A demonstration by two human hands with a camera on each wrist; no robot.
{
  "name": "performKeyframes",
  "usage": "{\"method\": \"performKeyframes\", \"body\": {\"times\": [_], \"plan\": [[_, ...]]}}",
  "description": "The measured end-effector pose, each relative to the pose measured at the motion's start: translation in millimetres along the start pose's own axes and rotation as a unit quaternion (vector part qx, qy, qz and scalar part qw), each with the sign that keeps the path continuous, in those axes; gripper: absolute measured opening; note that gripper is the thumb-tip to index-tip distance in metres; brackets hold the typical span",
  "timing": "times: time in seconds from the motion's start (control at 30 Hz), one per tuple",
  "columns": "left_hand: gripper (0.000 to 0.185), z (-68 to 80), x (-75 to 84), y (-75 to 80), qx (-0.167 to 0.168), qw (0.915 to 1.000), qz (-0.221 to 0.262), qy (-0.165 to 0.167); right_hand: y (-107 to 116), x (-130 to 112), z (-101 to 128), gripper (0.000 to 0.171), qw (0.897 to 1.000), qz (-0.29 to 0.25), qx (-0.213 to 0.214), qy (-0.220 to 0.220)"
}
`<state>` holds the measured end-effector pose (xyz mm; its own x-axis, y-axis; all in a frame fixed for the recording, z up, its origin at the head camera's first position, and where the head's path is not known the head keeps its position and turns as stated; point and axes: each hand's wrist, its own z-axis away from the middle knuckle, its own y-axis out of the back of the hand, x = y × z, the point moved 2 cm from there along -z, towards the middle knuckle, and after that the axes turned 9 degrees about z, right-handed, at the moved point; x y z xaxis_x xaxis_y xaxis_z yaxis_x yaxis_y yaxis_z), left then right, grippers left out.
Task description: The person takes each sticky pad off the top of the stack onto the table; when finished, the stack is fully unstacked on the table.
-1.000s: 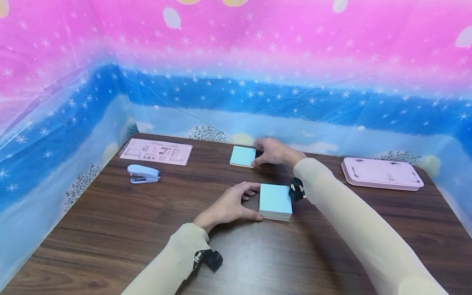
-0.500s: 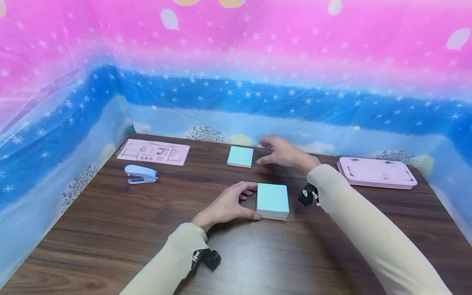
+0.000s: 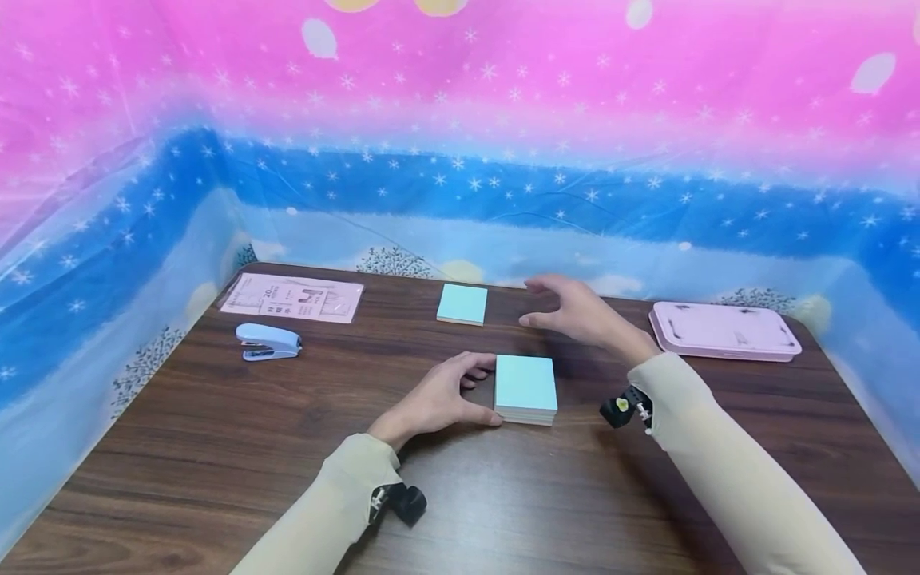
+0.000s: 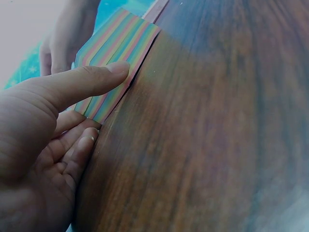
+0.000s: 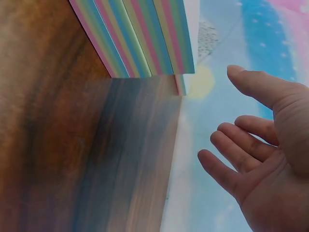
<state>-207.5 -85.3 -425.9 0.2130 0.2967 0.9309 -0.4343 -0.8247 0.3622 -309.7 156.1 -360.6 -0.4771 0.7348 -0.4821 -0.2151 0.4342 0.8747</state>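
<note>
Resting at centre frame on the tabletop: one thick pad of paper squares, pale blue on top, its edges striped in rainbow layers (plain in both wrist views).

- Left hand: your grip is on the pad's left edge, thumb at the near corner and fingers curled against the side.
- Right hand: grip wide, fingers spread and relaxed, holding nothing, hovering just above and right of the pad.
- Thin pad: a smaller stack, upper centre, well apart from both hands.
- Stapler and flat packet, upper left; pink case, upper right.

Handling, as a judgement: the thick pad looks moderately heavy and firm as a block, yet its sheets may slide or fan if loose. Take it by two opposite edges, squeezing the full thickness.
</note>
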Motion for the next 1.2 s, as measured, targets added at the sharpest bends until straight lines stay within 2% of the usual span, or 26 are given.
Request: {"method": "performKeyframes", "body": {"times": [0.33,0.7,0.93,1.2], "plan": [[0.086,-0.3,3.2,0.4,0.002,1.0000,-0.001,0.008,3,5,38,0.070,0.999,-0.028,0.036,-0.025],[0.086,-1.2,2.2,0.0,-0.001,0.9999,-0.004,0.011,-2,2,73,0.066,0.998,-0.032,0.046,-0.040],[0.087,-1.2,1.8,-0.1,-0.001,0.9999,-0.009,0.010,-5,4,86,0.063,0.997,-0.050,0.050,-0.037],[0.086,-1.7,1.3,-0.4,0.000,0.9999,-0.012,0.010,-12,5,96,0.062,0.995,-0.090,0.033,-0.025]]}}
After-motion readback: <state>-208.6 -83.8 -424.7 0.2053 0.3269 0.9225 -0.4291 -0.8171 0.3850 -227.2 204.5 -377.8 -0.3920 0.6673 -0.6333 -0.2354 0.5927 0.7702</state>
